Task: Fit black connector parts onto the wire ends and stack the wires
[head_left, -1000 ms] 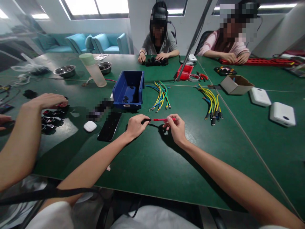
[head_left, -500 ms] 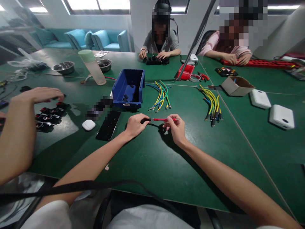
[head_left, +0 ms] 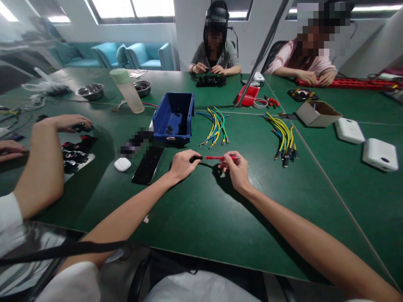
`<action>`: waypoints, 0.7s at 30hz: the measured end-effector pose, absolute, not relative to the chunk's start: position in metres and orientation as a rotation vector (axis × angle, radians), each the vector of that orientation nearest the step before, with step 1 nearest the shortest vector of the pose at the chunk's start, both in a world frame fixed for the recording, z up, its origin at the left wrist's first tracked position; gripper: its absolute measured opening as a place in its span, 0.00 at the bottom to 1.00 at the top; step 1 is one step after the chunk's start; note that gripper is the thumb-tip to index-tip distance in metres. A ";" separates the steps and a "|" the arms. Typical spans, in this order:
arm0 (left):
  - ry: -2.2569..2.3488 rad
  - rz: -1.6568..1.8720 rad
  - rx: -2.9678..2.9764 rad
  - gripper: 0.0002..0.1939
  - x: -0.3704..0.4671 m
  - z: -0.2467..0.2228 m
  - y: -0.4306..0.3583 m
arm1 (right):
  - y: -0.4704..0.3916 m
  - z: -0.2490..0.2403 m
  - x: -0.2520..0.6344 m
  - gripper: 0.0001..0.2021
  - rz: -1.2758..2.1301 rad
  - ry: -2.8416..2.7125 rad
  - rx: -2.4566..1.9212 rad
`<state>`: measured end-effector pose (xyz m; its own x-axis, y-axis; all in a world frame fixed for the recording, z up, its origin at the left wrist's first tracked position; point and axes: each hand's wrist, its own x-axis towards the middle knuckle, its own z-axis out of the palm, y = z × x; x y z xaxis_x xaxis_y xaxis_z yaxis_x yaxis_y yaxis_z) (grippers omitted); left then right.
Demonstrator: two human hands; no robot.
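Observation:
My left hand (head_left: 183,164) pinches a small black part (head_left: 196,159) just in front of the blue bin (head_left: 173,138). Facing it from the right, my right hand (head_left: 234,167) is closed on a thin red tool (head_left: 215,158), whose tip points at the black part; a narrow gap seems to lie between them. Behind my hands lies a bundle of yellow, green and blue wires (head_left: 214,128). A second bundle with black ends (head_left: 285,136) is further right. Small black pieces (head_left: 170,129) lie inside the bin.
Left of my hands are a black phone (head_left: 147,165), a white case (head_left: 122,164) and a bottle (head_left: 127,92). A neighbour's arm (head_left: 47,167) reaches over black parts. Two people work across the green table (head_left: 201,235). At right are a cardboard box (head_left: 317,115) and white boxes (head_left: 380,154).
The view has shifted slightly, moving the scene a little rightward. My hands keep their hold. The neighbour's hand at left now has a dark part, and one person opposite has raised a hand.

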<state>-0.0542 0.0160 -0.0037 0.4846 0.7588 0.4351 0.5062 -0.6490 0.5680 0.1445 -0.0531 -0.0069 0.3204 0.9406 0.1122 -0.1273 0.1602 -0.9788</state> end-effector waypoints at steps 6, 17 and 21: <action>1.056 0.941 2.380 0.04 -0.056 -0.005 0.017 | -0.053 -0.007 0.144 0.14 0.947 -0.924 -1.145; 1.046 0.950 2.403 0.05 -0.057 -0.006 0.018 | -0.054 -0.007 0.143 0.15 0.946 -0.941 -1.143; 1.054 0.951 2.399 0.05 -0.057 -0.007 0.018 | -0.054 -0.008 0.143 0.15 0.928 -0.959 -1.141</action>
<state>-0.0570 0.0183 -0.0068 0.4972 0.7491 0.4379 0.5125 -0.6607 0.5484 0.1426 -0.0539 -0.0082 0.3162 0.9398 0.1299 -0.0991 0.1689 -0.9806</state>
